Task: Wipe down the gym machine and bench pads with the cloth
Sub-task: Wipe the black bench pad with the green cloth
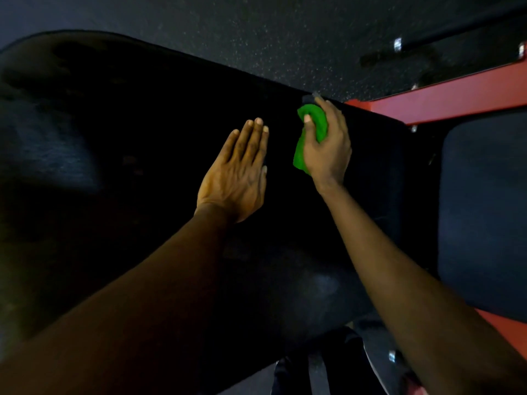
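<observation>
A long black bench pad (128,143) fills the middle of the view, running from upper left to lower right. My left hand (238,172) lies flat on it with straight fingers. Just to its right, my right hand (328,143) grips a bunched green cloth (309,129) and holds it against the pad near its far edge. A second black pad (482,212) sits at the right, separated from the first by a narrow gap.
The red machine frame (445,101) runs along the upper right and shows again at the lower right (504,329). Dark speckled rubber floor (256,32) lies beyond the pad. A dark bar with metal fittings (399,52) lies on the floor at the top right.
</observation>
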Available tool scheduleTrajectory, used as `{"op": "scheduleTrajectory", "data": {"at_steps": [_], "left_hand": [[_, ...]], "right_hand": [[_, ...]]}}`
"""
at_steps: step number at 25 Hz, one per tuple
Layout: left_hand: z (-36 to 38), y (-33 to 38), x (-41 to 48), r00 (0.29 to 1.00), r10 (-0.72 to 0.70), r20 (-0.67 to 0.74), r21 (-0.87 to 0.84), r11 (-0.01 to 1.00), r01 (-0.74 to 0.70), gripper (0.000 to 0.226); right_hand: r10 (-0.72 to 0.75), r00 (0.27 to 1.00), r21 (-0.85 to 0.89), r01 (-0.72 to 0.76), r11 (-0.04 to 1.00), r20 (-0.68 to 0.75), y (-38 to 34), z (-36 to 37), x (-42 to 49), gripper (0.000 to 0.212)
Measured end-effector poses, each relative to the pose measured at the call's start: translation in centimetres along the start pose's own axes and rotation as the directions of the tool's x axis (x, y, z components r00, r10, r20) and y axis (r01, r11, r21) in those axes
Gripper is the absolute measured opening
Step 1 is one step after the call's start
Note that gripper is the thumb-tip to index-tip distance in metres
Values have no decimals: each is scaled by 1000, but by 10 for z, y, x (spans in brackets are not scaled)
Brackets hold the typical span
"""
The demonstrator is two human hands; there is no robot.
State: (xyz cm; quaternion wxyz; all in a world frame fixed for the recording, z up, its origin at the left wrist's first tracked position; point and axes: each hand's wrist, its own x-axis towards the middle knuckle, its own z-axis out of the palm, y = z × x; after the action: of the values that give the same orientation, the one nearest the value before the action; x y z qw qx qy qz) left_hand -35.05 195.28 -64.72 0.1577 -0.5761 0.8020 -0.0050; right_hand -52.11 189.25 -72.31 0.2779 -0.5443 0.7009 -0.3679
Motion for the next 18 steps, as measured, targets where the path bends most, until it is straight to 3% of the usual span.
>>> {"op": "scheduleTrajectory", "data": {"at_steps": [3,8,11,13,18], "left_hand": [[-2,0,0,1000,0,3,-11,1000,0,66],[-3,0,-1,1000,0,29,9,1000,0,66],[-1,-1,0,1000,-9,16,-3,1000,9,66],[-2,0,-1,999,-12,30,-19,1000,13,67],[-3,1,1,998,2,63,-38,999,0,66]], "right_hand": [[32,999,-17,-32,999,34,16,-10,13,42],[309,949,-49,-312,949,-65,35,-27,17,44],[422,905,-95,-426,900,-52,37,-33,16,44],[411,912,-96,-409,908,0,32,-33,8,43],[166,977,-102,-153,983,137,49,-56,-34,47]]}}
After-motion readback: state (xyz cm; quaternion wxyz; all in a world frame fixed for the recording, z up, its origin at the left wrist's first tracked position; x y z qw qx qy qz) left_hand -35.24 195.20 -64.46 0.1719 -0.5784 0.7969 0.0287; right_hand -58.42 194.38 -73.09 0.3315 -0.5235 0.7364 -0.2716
